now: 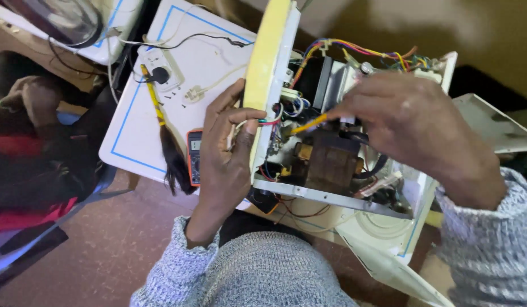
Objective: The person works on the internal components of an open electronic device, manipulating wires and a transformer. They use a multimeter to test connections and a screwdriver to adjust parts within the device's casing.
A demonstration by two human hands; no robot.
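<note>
While left hand (226, 153) grips opened appliance (331, 165) panel, right hand (414, 128) pinches yellow probe (309, 123), orange multimeter (194, 156) beside.

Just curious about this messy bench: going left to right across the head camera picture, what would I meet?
Brush → orange multimeter → left hand gripping the yellowish panel → brown transformer → right hand holding a yellow-handled tool.

A small orange handheld meter (194, 154) lies on the white board (138, 113). Its grey rectangular screen (194, 144) sits near its top edge.
</note>
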